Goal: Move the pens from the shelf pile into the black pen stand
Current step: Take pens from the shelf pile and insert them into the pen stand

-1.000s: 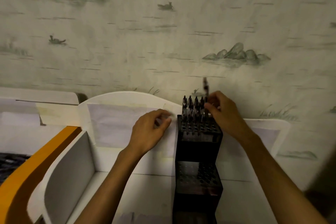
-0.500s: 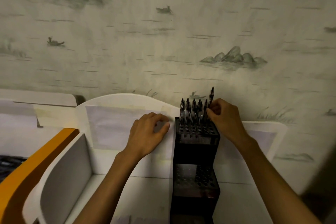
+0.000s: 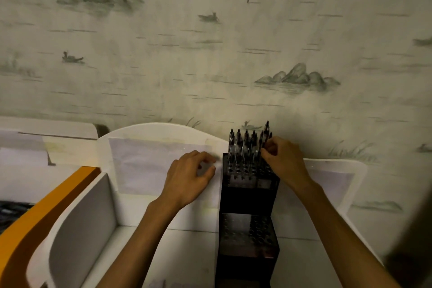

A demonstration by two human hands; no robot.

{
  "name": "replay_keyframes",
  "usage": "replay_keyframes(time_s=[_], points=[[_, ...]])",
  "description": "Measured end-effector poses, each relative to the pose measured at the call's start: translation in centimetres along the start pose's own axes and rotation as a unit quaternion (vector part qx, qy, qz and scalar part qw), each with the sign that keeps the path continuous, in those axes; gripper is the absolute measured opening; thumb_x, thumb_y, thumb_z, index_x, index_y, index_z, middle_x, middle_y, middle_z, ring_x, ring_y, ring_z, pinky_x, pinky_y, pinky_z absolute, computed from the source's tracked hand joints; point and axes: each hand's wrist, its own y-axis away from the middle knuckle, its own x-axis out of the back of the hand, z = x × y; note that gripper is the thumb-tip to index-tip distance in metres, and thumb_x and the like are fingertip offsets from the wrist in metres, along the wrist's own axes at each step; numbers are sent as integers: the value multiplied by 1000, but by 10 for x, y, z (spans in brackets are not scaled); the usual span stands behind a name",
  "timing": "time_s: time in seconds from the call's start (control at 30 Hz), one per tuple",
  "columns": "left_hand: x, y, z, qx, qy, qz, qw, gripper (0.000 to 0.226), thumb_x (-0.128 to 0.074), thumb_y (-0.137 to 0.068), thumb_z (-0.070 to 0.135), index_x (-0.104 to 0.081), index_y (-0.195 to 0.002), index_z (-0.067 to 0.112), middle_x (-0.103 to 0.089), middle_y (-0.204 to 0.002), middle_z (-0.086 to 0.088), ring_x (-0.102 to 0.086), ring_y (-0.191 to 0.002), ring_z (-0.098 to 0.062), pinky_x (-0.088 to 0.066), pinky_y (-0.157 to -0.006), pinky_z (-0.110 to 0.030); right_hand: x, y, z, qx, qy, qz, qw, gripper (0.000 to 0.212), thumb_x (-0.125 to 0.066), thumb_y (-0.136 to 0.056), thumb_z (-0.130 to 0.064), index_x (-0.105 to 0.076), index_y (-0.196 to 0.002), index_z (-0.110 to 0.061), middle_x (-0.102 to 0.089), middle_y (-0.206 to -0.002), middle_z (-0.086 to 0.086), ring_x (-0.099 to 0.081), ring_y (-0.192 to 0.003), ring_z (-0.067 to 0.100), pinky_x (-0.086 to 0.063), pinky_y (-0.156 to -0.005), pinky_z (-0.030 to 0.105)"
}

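Right hand (image 3: 284, 161) pinches a pen (image 3: 266, 134) into the black pen stand's (image 3: 249, 196) top tier, back rows filled; left hand (image 3: 189, 177), loosely curled, holds nothing; lower tier empty.

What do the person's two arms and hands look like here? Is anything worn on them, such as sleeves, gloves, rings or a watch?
Both forearms are bare right to the bottom edge of the picture; no sleeve shows. The left hand and the right hand wear no gloves. No watch, bracelet or ring shows on either, though the light is dim.
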Motion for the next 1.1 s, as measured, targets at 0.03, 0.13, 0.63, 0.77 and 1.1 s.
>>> replay_keyframes(time_s=[0.03, 0.13, 0.63, 0.77, 1.1], points=[[0, 0, 1, 1, 1, -1, 1000, 32, -49, -88, 49, -68, -109, 35, -67, -102, 14, -60, -86, -5, -53, -79, -32, -2, 0, 2, -1, 7, -9, 1000, 15, -70, -87, -22, -68, -97, -11, -67, -84, 1, -61, -75, 16, -49, -70, 24], [0, 1, 2, 5, -2, -3, 1000, 32, -48, -88, 50, -68, -109, 35, -67, -103, 14, -60, -86, -5, -54, -79, -35, -7, 2, 7, 7, 25, -17, 1000, 15, -73, -85, -23, -73, -96, -12, -73, -88, 4, -65, -76, 16, -55, -74, 29], [0, 11, 15, 14, -27, -3, 1000, 29, -51, -91, 49, -67, -110, 34, -68, -105, 14, -61, -87, -5, -51, -75, -26, -7, 13, 14, 0, 20, -19, 1000, 12, -74, -84, -18, -77, -92, -9, -74, -86, 7, -58, -66, 10, -43, -67, 19], [2, 16, 16, 27, -41, 0, 999, 34, -47, -90, 52, -66, -111, 34, -68, -107, 16, -61, -88, -3, -55, -78, -30, 1, 19, 13, 7, 8, 7, 1000, 6, -75, -83, -19, -73, -85, -14, -72, -80, 2, -58, -64, 8, -40, -58, 14], [24, 51, 12, 61, -89, 11, 994, 27, -52, -91, 48, -63, -114, 38, -65, -116, 16, -60, -101, -6, -51, -87, -35, -15, 59, -35, 111, -88, -85, 986, 5, -70, -86, -20, -69, -91, -23, -64, -82, -13, -58, -70, -1, -46, -63, 9]])
